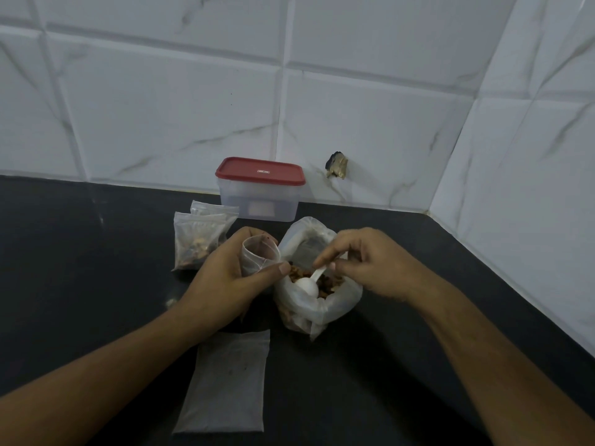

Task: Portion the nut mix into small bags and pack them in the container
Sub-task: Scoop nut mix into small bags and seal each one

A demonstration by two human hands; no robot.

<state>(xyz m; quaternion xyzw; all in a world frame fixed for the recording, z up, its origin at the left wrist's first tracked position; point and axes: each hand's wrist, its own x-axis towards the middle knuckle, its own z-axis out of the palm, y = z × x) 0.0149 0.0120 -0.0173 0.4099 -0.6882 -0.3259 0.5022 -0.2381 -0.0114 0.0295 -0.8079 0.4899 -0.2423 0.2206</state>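
The left grip (225, 280) curls round a small bag (258, 256), mouth held open — the right grip (365, 262) pinches a white spoon (307, 285) sunk in the nut mix (331, 282).

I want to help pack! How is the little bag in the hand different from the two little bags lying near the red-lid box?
The small bag in the left hand looks empty; the two filled bags have nut mix in them. The small bag is held upright with its mouth open; the filled bags lie on the black countertop, untouched. Both are small, clear plastic bags.
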